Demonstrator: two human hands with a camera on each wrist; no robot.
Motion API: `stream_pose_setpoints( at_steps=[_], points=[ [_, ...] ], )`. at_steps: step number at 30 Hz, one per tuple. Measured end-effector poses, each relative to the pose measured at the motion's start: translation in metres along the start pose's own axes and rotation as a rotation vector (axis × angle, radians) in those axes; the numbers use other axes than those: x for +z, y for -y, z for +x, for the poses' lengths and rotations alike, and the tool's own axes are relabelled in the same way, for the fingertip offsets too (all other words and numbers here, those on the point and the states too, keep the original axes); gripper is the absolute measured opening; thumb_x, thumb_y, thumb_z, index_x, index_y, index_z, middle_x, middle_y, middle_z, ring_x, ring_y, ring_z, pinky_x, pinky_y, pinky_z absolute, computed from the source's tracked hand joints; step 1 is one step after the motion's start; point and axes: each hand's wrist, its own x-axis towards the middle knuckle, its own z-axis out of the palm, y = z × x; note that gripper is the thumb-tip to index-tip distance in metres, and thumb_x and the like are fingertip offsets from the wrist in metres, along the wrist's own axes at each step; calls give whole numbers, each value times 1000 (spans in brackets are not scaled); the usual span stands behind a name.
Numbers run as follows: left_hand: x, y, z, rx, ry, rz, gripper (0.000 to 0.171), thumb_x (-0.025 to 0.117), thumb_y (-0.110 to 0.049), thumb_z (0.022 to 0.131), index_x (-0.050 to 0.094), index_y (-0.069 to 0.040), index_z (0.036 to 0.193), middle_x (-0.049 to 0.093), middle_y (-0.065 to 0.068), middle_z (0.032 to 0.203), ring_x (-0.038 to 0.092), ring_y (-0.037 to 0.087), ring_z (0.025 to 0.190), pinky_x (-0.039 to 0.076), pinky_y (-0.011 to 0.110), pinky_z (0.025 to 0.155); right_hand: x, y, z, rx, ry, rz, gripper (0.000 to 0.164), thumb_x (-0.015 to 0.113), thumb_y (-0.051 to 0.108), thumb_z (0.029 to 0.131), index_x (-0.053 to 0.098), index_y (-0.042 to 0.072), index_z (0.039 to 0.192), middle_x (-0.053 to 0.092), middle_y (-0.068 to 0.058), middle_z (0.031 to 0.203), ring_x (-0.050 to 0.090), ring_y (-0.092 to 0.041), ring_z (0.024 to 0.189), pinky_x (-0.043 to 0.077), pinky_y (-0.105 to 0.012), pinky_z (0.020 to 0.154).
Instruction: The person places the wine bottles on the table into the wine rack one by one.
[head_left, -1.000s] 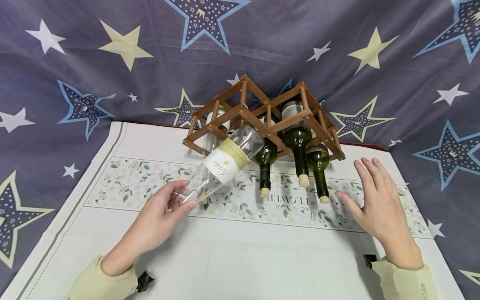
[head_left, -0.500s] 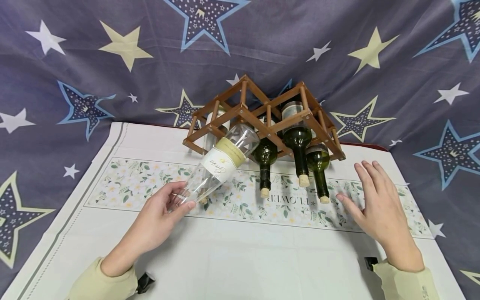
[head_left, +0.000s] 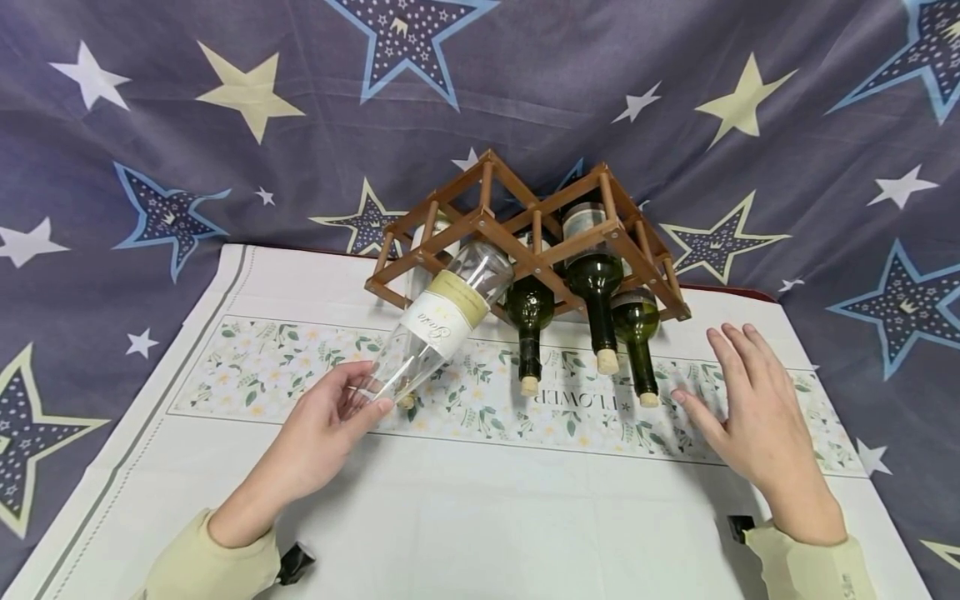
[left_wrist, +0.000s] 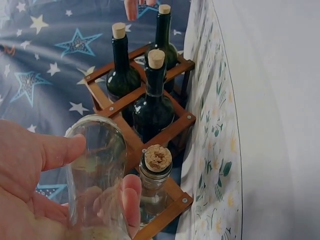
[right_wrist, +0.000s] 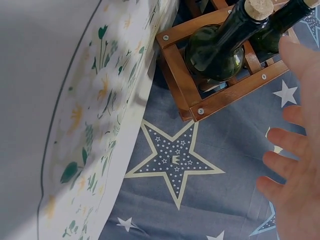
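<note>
In the head view my left hand holds a clear glass bottle by its narrow end, thumb and fingers around it. The bottle has a white and yellow-green label and lies tilted, its base toward a brown wooden wine rack. Whether the base enters the rack's opening, I cannot tell. The left wrist view shows the held bottle beside a corked clear bottle in the rack. My right hand hovers right of the rack, fingers spread, holding nothing.
Three corked green bottles, the left, upper and right ones, lie in the rack with necks forward. A white tablecloth with a floral band covers the table. Behind hangs a starry curtain.
The clear bottle's base has shifted slightly left and toward the rack, and its label has turned a little. The right hand has barely moved.
</note>
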Motion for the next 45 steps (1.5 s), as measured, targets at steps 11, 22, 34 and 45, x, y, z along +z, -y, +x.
stream_pose_setpoints(
  at_steps=[11, 22, 34, 45],
  points=[
    [2, 0, 1, -21, 25, -60, 59, 70, -23, 105, 45, 4, 151, 67, 15, 116, 65, 25, 107, 57, 25, 82, 1, 1, -1, 7, 9, 4, 94, 50, 75, 100, 47, 0, 157, 47, -30, 155, 33, -47, 152, 24, -62, 124],
    [2, -3, 0, -36, 65, -89, 61, 63, -28, 109, 40, 5, 155, 62, 18, 130, 63, 30, 119, 56, 29, 88, 2, 1, -4, 11, 22, 11, 94, 51, 74, 100, 45, 1, 158, 45, -29, 157, 31, -46, 154, 24, -64, 123],
    [6, -11, -1, -9, 93, -139, 61, 62, -23, 109, 38, 10, 154, 58, 23, 138, 59, 32, 128, 52, 31, 103, 3, 1, -3, 4, 21, 11, 93, 51, 74, 100, 46, 1, 158, 46, -29, 156, 32, -47, 153, 25, -64, 123],
    [11, -15, 0, -12, 121, -188, 61, 60, -22, 110, 37, 10, 155, 57, 21, 140, 55, 32, 132, 48, 32, 107, 3, 2, -3, -1, 18, 19, 93, 51, 73, 101, 46, 1, 158, 45, -29, 156, 32, -48, 152, 23, -61, 125]
  ],
)
